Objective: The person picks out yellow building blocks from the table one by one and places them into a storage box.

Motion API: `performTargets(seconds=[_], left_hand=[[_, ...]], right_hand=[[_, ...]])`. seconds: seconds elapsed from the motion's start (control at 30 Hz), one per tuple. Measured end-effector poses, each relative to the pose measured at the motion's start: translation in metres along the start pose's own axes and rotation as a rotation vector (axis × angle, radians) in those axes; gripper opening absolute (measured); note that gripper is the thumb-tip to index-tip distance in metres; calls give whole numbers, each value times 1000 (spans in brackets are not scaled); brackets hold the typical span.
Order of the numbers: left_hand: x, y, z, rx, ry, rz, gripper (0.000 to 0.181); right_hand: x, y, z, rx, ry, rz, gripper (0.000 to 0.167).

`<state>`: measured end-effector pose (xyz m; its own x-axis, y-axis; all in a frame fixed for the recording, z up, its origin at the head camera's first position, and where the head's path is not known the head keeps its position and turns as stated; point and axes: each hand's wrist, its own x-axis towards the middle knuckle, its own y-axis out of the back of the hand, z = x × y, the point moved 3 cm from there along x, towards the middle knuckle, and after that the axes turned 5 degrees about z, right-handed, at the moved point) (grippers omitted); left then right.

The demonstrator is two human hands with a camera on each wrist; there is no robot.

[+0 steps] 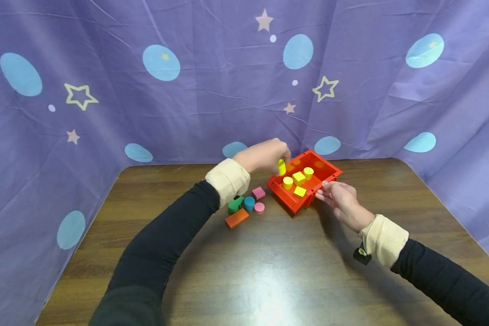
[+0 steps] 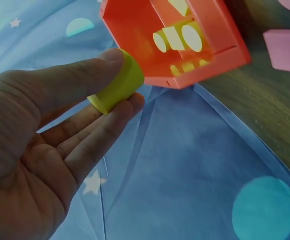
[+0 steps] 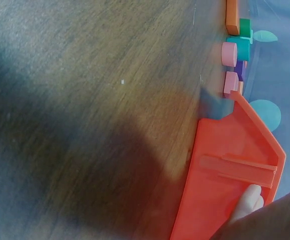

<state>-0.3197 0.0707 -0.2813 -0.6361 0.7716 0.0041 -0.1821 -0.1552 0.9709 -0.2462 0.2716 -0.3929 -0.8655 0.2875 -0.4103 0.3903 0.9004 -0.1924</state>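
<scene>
My left hand [image 1: 265, 155] pinches a yellow cylinder block [image 2: 122, 85] between thumb and fingers, just over the left side of a red plastic bin [image 1: 286, 202]. Inside the bin lie several yellow blocks, among them a cube-like block [image 1: 299, 178], a flat square one [image 1: 299, 192] and two cylinders. With its thumb at the rim, my right hand [image 1: 344, 203] holds the bin's near right side. In the right wrist view the fingertips lie against the bin's outer wall [image 3: 217, 145]; much of that hand is out of sight.
Left of the bin, loose blocks sit close together on the wooden table [image 1: 293, 258]: an orange bar [image 1: 237, 219], a blue cylinder [image 1: 249, 203], green pieces [image 1: 233, 206], a pink block [image 1: 258, 193] and a pink cylinder [image 1: 259, 208]. A purple patterned cloth [image 1: 228, 90] stands behind.
</scene>
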Motion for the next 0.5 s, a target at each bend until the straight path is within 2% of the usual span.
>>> performTargets(seconds=[0.23,0.5], left_hand=[[27,-9,10,-6,12,-34,26],[54,-19,19,-5,5,-51,30]], right_hand=[[0,-1,0,7,-12,-1,6],[-1,-1,-1,25,11,-6,7]])
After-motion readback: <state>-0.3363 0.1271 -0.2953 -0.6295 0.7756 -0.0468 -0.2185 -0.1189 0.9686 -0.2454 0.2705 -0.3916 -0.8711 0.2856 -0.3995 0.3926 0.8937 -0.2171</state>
